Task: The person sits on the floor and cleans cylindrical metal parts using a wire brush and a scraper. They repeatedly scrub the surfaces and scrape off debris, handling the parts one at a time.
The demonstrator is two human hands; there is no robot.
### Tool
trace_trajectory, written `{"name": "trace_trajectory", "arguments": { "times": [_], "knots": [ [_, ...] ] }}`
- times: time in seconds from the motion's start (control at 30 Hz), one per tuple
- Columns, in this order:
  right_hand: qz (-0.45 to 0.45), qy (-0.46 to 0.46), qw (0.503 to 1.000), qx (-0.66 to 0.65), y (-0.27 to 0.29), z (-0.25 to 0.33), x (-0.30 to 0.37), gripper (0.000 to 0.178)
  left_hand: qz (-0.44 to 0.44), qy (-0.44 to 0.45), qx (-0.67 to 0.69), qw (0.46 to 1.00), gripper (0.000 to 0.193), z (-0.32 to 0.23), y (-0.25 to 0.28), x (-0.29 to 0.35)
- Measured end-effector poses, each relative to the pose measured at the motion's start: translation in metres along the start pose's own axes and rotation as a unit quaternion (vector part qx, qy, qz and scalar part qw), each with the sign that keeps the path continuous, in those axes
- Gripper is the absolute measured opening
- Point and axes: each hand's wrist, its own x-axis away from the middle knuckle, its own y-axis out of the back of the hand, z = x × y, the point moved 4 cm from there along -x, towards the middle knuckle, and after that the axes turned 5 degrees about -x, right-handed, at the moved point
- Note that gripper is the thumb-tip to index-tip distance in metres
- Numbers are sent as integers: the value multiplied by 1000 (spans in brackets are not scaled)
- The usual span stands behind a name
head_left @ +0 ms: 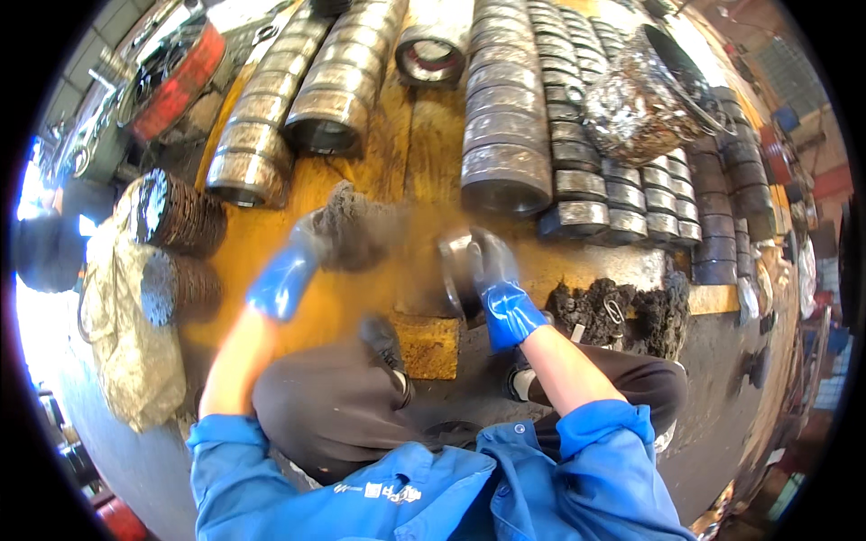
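Steel, dull and grey, the ring (pixel 458 270) sat clamped upright in the gloved right hand (pixel 492 279), just above the person's knees. The left hand (pixel 302 261), also in a blue glove, was closed round a dirty grey rag (pixel 356 225), blurred, just left of the ring. Beyond both hands, rows of metal rings (pixel 505 135) lay across the yellow desk (pixel 424 144).

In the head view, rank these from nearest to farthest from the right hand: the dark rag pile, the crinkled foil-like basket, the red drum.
From the right hand:
1. Dark rag pile, just to its right.
2. Crinkled foil-like basket, up and right, on the ring rows.
3. Red drum, far upper left.
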Motion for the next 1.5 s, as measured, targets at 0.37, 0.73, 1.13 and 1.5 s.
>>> {"name": "trace_trajectory", "arguments": {
  "times": [0.37,0.73,1.13,1.5],
  "knots": [
    [-175,-157,923,303,162,-127,-79,36,277,-106,296,908,31,-186,-103,85],
    [-144,-145,898,389,147,-224,-89,58,-92,-222,-465,852,95,-122,-274,111],
    [-252,-31,903,346,149,-229,-92,49,74,47,-349,933,47,-114,-239,-30],
    [-261,-32,896,359,150,-229,-91,42,174,-44,-475,862,45,10,-206,-157]
  ]
}}
